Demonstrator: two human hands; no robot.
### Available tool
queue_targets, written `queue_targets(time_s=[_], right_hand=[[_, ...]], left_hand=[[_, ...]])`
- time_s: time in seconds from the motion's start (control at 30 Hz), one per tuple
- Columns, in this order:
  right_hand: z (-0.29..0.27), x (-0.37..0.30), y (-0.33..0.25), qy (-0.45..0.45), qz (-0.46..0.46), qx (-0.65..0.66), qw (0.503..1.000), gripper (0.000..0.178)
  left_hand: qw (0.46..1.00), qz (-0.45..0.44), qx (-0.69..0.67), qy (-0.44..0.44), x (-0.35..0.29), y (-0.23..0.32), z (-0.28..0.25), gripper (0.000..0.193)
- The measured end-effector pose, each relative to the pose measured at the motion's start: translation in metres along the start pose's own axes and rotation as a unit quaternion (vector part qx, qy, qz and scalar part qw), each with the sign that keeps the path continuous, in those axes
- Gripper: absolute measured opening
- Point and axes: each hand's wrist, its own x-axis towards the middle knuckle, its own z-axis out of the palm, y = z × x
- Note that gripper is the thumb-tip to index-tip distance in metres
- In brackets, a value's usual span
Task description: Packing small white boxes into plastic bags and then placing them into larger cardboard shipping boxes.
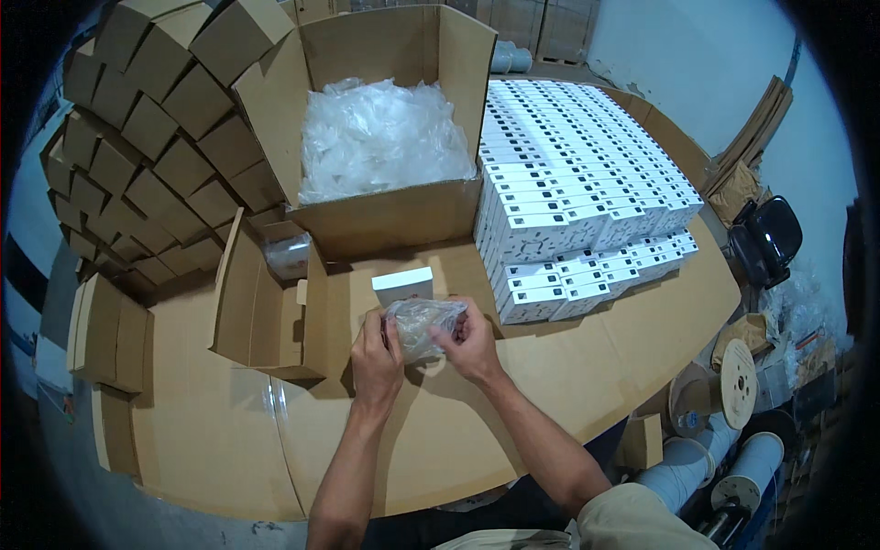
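Between both hands, above the cardboard-covered table, is a clear plastic bag (420, 328). My left hand (377, 356) is closed on its left side, thumb against the film. My right hand (470, 342) pinches its right edge. Whether anything lies inside the bag cannot be made out. Just behind it stands a small white box (403, 283), its lower part hidden by the bag. To the left is an open brown carton (257, 321) with a clear-wrapped item (288, 256) at its far end.
A large open carton (385, 217) full of clear plastic bags (385, 137) stands behind. Stacked white boxes (541, 225) rise at the right, brown cartons (174, 156) at the left. Beyond the table's right edge are cable spools (738, 385) and a black chair (768, 229).
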Motion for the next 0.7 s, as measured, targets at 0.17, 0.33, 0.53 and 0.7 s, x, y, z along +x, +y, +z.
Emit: queue_targets(time_s=[0.17,0.33,0.53,0.7], right_hand=[[0.015,-0.002,-0.009,0.06,-0.05,-0.184,0.98,0.037],[0.003,0.005,0.0,0.041,-0.008,-0.074,0.996,0.032],[-0.014,0.008,-0.003,0.003,0.045,-0.103,0.994,0.013],[-0.002,0.008,-0.011,0.051,-0.039,-0.095,0.993,0.015]], left_hand=[[0.997,-0.071,-0.011,-0.012,0.005,-0.004,-0.003,0.015],[0.997,-0.063,-0.005,0.053,0.009,-0.013,-0.004,0.021],[0.994,-0.069,-0.024,0.075,0.013,-0.017,-0.013,0.021],[0.993,-0.08,-0.072,0.042,0.009,-0.009,-0.009,0.023]])
